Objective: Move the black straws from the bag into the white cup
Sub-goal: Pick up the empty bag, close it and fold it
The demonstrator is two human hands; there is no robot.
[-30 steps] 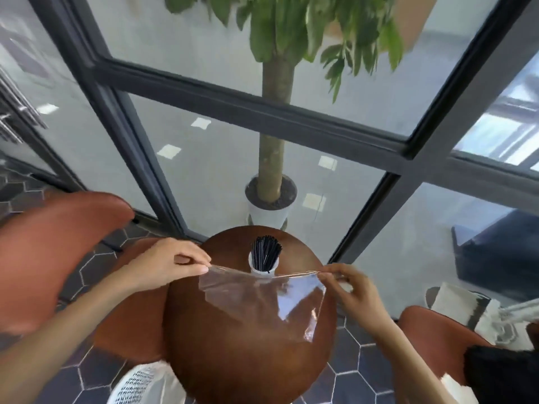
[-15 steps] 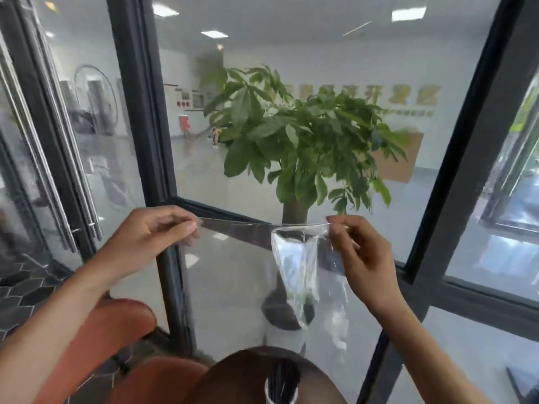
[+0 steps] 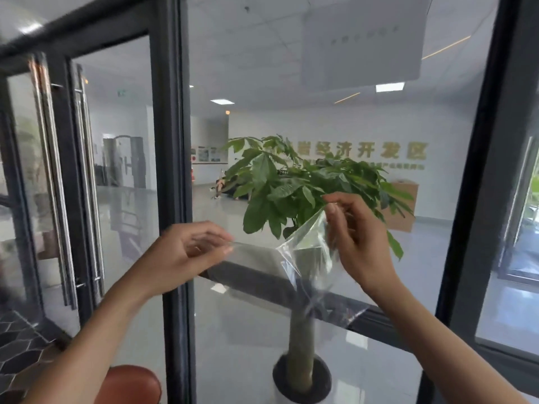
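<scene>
Holding a clear plastic bag (image 3: 309, 258) in the air before a glass wall, a person is pinching its top edge with both hands. The left hand (image 3: 186, 255) is gripping the left corner, fingers curled; the right hand (image 3: 354, 237), higher, is nipping the right corner. A dark window frame (image 3: 172, 170) is standing just beyond, a potted plant (image 3: 294, 193) behind the glass.

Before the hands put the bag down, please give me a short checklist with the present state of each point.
1. Left hand pinches the clear plastic bag: ok.
2. Right hand pinches the bag's other corner: ok.
3. No black straws left in the bag: ok, it looks empty.
4. White cup in view: not ok, it is out of frame.
5. Straws standing in the cup: cannot tell.
</scene>
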